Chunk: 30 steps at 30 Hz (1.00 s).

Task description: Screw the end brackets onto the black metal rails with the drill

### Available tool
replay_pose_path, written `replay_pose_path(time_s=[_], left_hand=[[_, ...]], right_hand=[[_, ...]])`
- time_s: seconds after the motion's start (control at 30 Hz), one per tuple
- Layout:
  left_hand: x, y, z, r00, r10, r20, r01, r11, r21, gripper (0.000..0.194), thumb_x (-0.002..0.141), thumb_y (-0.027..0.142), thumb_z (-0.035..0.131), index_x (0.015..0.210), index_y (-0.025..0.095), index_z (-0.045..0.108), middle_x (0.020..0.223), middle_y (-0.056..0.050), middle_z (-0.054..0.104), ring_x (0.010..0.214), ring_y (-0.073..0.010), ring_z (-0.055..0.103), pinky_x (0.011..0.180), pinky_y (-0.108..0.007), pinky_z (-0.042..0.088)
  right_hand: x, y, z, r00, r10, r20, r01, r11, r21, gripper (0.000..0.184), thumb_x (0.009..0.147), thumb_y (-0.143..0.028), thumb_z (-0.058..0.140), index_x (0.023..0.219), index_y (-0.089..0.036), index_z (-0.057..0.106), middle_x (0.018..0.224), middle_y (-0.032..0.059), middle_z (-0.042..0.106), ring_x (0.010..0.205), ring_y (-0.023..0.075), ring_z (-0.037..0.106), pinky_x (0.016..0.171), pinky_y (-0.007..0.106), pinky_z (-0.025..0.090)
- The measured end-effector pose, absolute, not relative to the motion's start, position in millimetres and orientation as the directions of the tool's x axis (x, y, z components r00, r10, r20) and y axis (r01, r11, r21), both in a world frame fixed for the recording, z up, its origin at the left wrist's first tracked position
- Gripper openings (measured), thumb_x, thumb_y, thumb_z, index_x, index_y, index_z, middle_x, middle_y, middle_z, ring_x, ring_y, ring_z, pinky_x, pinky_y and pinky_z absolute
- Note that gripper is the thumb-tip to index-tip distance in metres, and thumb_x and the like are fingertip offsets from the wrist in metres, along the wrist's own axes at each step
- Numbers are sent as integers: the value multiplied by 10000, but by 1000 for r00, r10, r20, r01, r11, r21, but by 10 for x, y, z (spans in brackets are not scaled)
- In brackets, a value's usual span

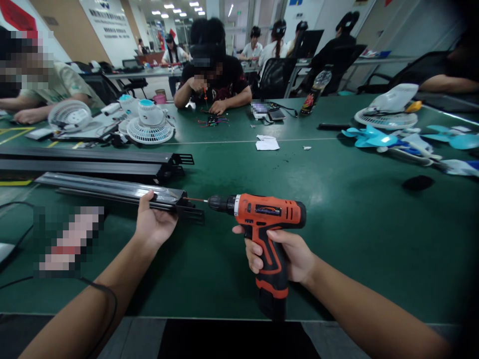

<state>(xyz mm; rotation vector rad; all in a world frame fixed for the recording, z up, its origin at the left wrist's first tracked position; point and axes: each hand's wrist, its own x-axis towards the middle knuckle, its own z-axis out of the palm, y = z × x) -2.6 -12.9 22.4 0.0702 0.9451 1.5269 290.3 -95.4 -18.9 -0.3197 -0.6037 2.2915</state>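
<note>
One dark profile (108, 188), left of centre in the frame, is clasped near its right end by the left hand (156, 224); roughly along its long axis, the drill (271, 212) gripped by the right hand (297, 254) is aimed leftward.

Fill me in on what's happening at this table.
The person's right hand holds an orange drill, its long bit at the end of a dark bar. The left hand grips that bar near the same end. More dark bars lie just beyond. Across the table, a co-worker leans over some small parts.
</note>
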Motion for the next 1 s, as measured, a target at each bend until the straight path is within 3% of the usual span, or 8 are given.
replay_pose_path(time_s=[0.23,0.47,0.7,1.0], left_hand=[[-23,-127,211,-234,866,-443,-808,81,584,205,1003,303,517,1048,166,662,842,-40,771,755,-216,767,689,-320,643],[6,-138,267,-235,858,-457,-799,97,593,274,1025,334,494,1115,140,665,930,-87,782,807,-240,778,663,-324,648],[-2,-148,252,-233,856,-462,-805,97,586,240,1027,317,505,1099,152,664,943,-75,783,825,-234,779,708,-328,650],[1,-151,260,-232,855,-463,-794,109,598,256,1028,329,505,1097,142,667,943,-89,784,840,-237,782,732,-329,654]], right_hand=[[2904,-983,-194,-714,699,-32,-580,-617,-531,550,897,-385,835,1346,-107,682,869,9,678,746,145,690,770,311,598],[2903,-987,-207,-713,701,-16,-571,-594,-567,485,923,-369,826,1313,-111,695,837,-4,675,935,240,799,834,327,609],[2885,-984,-197,-665,746,-43,-585,-556,-591,456,914,-384,827,1257,-111,700,780,-31,632,647,122,691,710,295,616],[2869,-978,-164,-624,775,-98,-554,-528,-644,401,895,-350,853,1206,-131,727,737,-44,614,602,111,650,665,287,603]])
